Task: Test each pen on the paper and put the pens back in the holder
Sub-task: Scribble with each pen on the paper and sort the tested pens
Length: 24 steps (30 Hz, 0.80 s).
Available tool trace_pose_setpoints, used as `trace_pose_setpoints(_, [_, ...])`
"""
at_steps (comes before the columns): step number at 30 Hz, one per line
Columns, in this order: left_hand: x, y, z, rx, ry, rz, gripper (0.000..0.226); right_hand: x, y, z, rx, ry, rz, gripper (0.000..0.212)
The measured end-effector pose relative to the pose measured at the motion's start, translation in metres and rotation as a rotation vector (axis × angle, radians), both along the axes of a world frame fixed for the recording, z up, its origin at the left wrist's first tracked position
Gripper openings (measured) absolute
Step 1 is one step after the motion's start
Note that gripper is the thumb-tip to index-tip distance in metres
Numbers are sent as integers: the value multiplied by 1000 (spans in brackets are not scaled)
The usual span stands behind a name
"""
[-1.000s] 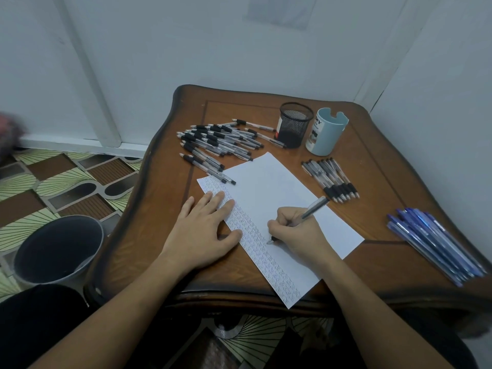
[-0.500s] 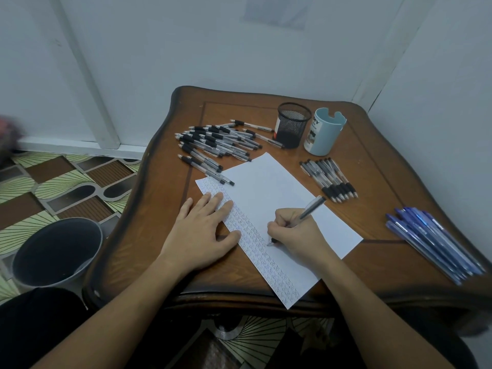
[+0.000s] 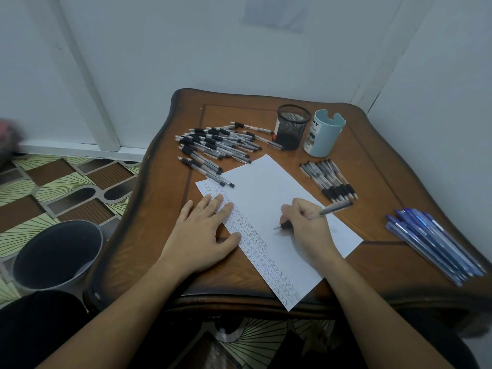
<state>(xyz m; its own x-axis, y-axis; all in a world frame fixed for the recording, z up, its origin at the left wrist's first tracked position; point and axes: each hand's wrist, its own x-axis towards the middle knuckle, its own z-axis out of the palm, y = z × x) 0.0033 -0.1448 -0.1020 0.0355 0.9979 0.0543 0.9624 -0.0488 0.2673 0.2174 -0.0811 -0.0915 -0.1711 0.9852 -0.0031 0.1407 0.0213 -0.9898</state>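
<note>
A white sheet of paper (image 3: 269, 198) lies on the wooden table (image 3: 165, 235), its left strip filled with rows of small scribbles. My left hand (image 3: 202, 235) rests flat on the paper's left edge, fingers straight. My right hand (image 3: 306, 225) grips a black-grip pen (image 3: 332, 209), whose tip sits just above or on the paper. A pile of black-grip pens (image 3: 215, 145) lies at the back left. A smaller row of the same pens (image 3: 330, 179) lies right of the paper. A black mesh holder (image 3: 292, 126) and a light blue cup holder (image 3: 323, 134) stand at the back.
A bundle of blue pens (image 3: 434, 241) lies near the table's right edge. A dark bucket (image 3: 57, 254) stands on the patterned floor to the left. White walls close the corner behind and to the right of the table.
My right hand has tilted the pen flatter, its back end swinging right and down. The pen tip has shifted slightly on the paper. My left hand stays in place.
</note>
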Motion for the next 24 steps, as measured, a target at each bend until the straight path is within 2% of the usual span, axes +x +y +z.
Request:
trace_pose_setpoints(4, [0, 0, 0, 1, 8, -2, 81, -1, 0, 11, -102, 114, -52, 50])
trace_pose_setpoints(6, [0, 1, -1, 1, 5, -1, 81, -2, 2, 14, -136, 150, -74, 49])
trace_pose_setpoints(10, [0, 0, -1, 2, -5, -2, 80, -4, 3, 17, -152, 145, -91, 35])
trace_pose_setpoints(13, [0, -1, 0, 17, -20, 1, 80, -5, 3, 19, -147, 125, -76, 32])
trace_pose_setpoints(18, [0, -1, 1, 4, -13, 0, 81, 3, 21, 34, -391, 250, -53, 24])
trace_pose_setpoints(20, [0, -1, 2, -2, -11, -1, 81, 13, 37, 42, -365, 96, -70, 27])
trace_pose_setpoints(24, [0, -2, 3, -3, -21, -4, 82, 35, 76, 52, 32, -555, -161, 34])
